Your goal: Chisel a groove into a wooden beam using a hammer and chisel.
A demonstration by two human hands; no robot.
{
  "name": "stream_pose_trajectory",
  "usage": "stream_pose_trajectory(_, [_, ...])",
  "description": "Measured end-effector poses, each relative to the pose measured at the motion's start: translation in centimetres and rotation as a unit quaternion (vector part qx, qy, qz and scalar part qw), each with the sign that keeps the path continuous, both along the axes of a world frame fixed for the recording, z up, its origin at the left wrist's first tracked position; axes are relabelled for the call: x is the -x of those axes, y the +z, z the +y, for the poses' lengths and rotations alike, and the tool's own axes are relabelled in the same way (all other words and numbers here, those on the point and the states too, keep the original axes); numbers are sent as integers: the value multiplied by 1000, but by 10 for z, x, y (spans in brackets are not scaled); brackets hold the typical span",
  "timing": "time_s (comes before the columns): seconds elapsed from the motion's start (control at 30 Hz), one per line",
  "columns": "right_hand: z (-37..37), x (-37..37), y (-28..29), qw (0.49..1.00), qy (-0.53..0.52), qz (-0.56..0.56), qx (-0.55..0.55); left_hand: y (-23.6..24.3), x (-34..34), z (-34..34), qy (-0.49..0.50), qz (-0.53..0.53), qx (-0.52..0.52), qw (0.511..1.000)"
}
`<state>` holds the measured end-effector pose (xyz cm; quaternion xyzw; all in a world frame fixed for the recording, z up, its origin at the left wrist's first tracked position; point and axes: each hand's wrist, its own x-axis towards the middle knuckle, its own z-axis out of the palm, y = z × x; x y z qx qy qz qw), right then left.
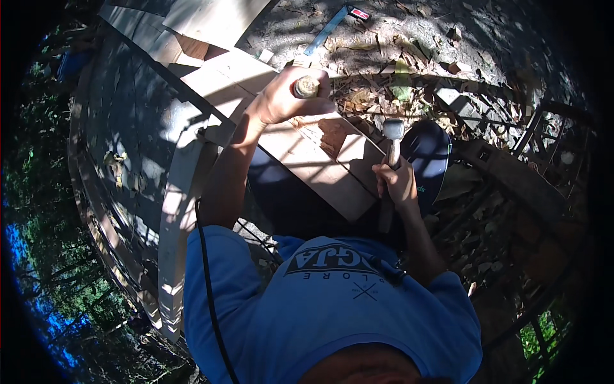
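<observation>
My left hand (281, 99) is wrapped around the round wooden handle of a chisel (306, 87), seen end-on above a wooden beam (297, 150). Its blade is hidden beneath the hand. Just below the hand, a rough notch (329, 136) with splintered faces is cut into the beam. To the right of the beam, my right hand (398, 184) grips a hammer (393, 130) by its handle. The pale metal hammer head points up and away from me, apart from the chisel. The beam slants across in front of my lap, its near end close to my body.
Wood chips and dry leaves (364, 96) litter the ground beyond the beam. A long blue tool (327, 31) with a red and white end lies there. More boards (214, 19) are at the far left, and a curved timber (171, 256) runs along my left side.
</observation>
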<state>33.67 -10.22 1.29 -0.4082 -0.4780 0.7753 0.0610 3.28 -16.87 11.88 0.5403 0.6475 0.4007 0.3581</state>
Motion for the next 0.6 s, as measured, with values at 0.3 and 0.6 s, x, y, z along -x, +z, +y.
stream_pose_trajectory(0.3, [0, 0, 4, 1000, 1, 8, -12, 6, -5, 9, -60, 31, 54, 996])
stream_pose_trajectory(0.6, [44, 5, 48, 986, -21, 108, -123, -9, -4, 21, -19, 4, 148, 989])
